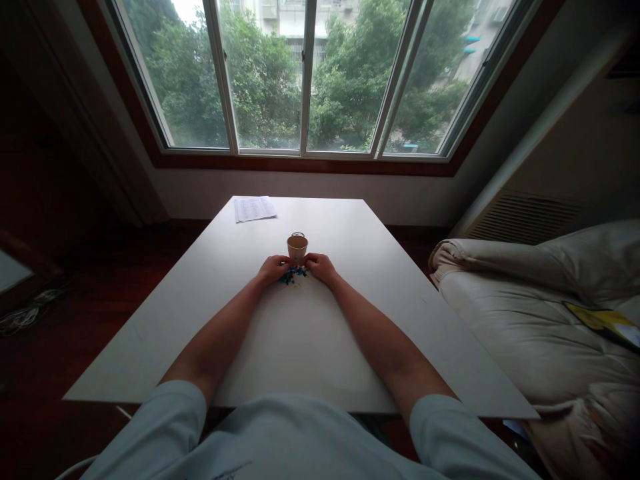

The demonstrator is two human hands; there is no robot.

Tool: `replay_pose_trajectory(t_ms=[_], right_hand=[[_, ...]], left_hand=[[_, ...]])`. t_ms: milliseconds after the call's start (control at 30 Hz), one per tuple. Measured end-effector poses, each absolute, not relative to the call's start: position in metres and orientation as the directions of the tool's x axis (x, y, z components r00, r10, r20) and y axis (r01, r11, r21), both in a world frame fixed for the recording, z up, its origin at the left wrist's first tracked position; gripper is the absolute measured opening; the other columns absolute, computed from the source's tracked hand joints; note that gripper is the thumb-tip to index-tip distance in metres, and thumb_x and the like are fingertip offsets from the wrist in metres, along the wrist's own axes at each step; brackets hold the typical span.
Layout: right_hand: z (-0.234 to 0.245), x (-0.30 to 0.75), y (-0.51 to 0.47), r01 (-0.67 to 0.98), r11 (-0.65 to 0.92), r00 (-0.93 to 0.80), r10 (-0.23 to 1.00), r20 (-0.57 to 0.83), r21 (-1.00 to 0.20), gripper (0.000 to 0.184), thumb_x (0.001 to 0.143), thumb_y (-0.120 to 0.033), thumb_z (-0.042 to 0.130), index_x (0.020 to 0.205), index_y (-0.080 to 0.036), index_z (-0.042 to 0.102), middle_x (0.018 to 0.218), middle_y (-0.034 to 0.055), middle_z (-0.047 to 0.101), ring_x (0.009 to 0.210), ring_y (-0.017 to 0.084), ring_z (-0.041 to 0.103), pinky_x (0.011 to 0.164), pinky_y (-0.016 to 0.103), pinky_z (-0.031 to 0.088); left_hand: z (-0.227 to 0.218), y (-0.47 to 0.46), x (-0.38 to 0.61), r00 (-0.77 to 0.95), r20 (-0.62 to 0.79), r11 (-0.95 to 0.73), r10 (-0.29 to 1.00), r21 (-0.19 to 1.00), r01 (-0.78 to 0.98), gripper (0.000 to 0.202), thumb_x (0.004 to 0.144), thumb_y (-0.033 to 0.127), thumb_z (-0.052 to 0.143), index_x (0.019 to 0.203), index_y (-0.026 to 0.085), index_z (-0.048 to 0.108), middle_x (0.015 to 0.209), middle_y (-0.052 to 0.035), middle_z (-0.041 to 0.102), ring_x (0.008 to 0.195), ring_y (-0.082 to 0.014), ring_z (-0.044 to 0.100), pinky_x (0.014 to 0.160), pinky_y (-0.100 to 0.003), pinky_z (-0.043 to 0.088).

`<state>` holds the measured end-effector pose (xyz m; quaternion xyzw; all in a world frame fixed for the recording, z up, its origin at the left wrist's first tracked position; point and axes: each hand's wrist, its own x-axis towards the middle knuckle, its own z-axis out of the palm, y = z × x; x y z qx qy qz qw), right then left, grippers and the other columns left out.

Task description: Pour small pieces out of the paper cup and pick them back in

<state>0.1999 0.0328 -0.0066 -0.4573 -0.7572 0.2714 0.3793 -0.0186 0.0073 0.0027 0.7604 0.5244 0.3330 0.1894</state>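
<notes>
A small brown paper cup (297, 248) stands upright on the white table (300, 347). Just in front of it lies a little heap of small coloured pieces (293, 274), blue, green and yellow. My left hand (273, 269) rests on the table at the left of the heap, fingers curled toward it. My right hand (321, 267) rests at the right of the heap, fingers also curled in. Both hands touch or nearly touch the pieces; what the fingertips pinch is too small to make out.
A printed sheet of paper (255, 208) lies at the table's far left corner. A bed with pale bedding (540, 300) and a yellow book (603, 320) stands to the right. A large window (310, 73) fills the far wall. Cables (25, 315) lie on the dark floor at left.
</notes>
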Motion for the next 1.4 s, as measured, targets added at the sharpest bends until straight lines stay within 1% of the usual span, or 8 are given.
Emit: replay_pose_trajectory(t_ms=[333,533,633,733,833,967,1100,1400], right_hand=[[-0.003,0.201,0.029,0.547,0.43,-0.25,0.903,0.35,-0.718,0.024,0.078,-0.018,0.053,0.082,-0.024,0.076,0.079,-0.0023,0.073,0.072,0.015,0.062,0.072,0.025,0.048],[-0.008,0.202,0.035,0.498,0.376,-0.214,0.926,0.309,-0.782,0.025,0.078,-0.019,0.05,0.081,-0.024,0.075,0.081,-0.0022,0.074,0.074,0.014,0.063,0.072,0.024,0.049],[-0.011,0.203,0.041,0.526,0.325,-0.12,0.943,0.309,-0.786,0.025,0.08,-0.021,0.05,0.085,-0.023,0.074,0.082,-0.0016,0.073,0.075,0.015,0.063,0.074,0.025,0.05],[-0.015,0.204,0.045,0.546,0.325,-0.057,0.934,0.352,-0.773,0.025,0.081,-0.022,0.053,0.093,-0.024,0.074,0.09,-0.0009,0.074,0.083,0.016,0.065,0.082,0.028,0.05],[-0.018,0.203,0.047,0.526,0.362,-0.095,0.924,0.37,-0.769,0.025,0.082,-0.022,0.055,0.097,-0.026,0.075,0.096,-0.0007,0.075,0.09,0.017,0.067,0.088,0.031,0.051],[-0.019,0.201,0.048,0.481,0.395,-0.154,0.917,0.369,-0.783,0.023,0.083,-0.022,0.057,0.092,-0.028,0.077,0.103,-0.0012,0.074,0.099,0.018,0.068,0.093,0.033,0.052],[-0.016,0.2,0.044,0.427,0.432,-0.19,0.902,0.389,-0.794,0.02,0.083,-0.023,0.058,0.089,-0.027,0.077,0.117,-0.0007,0.071,0.108,0.019,0.066,0.094,0.033,0.053],[-0.012,0.199,0.037,0.393,0.496,-0.239,0.868,0.435,-0.774,0.017,0.085,-0.024,0.06,0.088,-0.025,0.077,0.122,0.0,0.07,0.106,0.018,0.066,0.091,0.031,0.054]], left_hand=[[0.007,0.003,-0.015,0.25,0.257,-0.358,0.934,0.694,0.624,0.026,0.082,0.028,0.057,0.095,0.029,0.08,0.098,0.0,0.077,0.093,-0.02,0.069,0.088,-0.03,0.053],[0.005,0.003,-0.015,0.293,0.252,-0.383,0.922,0.704,0.598,0.026,0.082,0.029,0.058,0.095,0.027,0.08,0.097,-0.0012,0.076,0.091,-0.0192,0.068,0.089,-0.03,0.053],[0.003,0.004,-0.015,0.224,0.249,-0.335,0.942,0.709,0.62,0.026,0.083,0.029,0.057,0.097,0.025,0.079,0.096,-0.0021,0.076,0.09,-0.0193,0.068,0.087,-0.031,0.053],[0.001,0.006,-0.017,0.114,0.315,-0.313,0.942,0.708,0.633,0.025,0.084,0.023,0.055,0.096,0.024,0.077,0.098,-0.0027,0.075,0.09,-0.0195,0.067,0.087,-0.032,0.053],[0.0,0.008,-0.018,0.073,0.389,-0.35,0.918,0.71,0.612,0.025,0.082,0.02,0.056,0.099,0.025,0.074,0.108,-0.0041,0.072,0.097,-0.0208,0.066,0.088,-0.034,0.053],[0.001,0.007,-0.016,0.103,0.428,-0.412,0.898,0.734,0.54,0.027,0.08,0.019,0.06,0.105,0.024,0.07,0.126,-0.0056,0.063,0.112,-0.0224,0.061,0.091,-0.036,0.053],[0.002,0.005,-0.014,0.122,0.396,-0.404,0.91,0.783,0.473,0.037,0.078,0.02,0.063,0.115,0.023,0.064,0.118,-0.0067,0.067,0.109,-0.0223,0.063,0.091,-0.037,0.052],[-0.004,0.009,-0.014,0.121,0.39,-0.404,0.913,0.823,0.4,0.04,0.077,0.019,0.063,0.117,0.024,0.062,0.12,-0.0061,0.067,0.111,-0.0221,0.063,0.094,-0.038,0.051]])
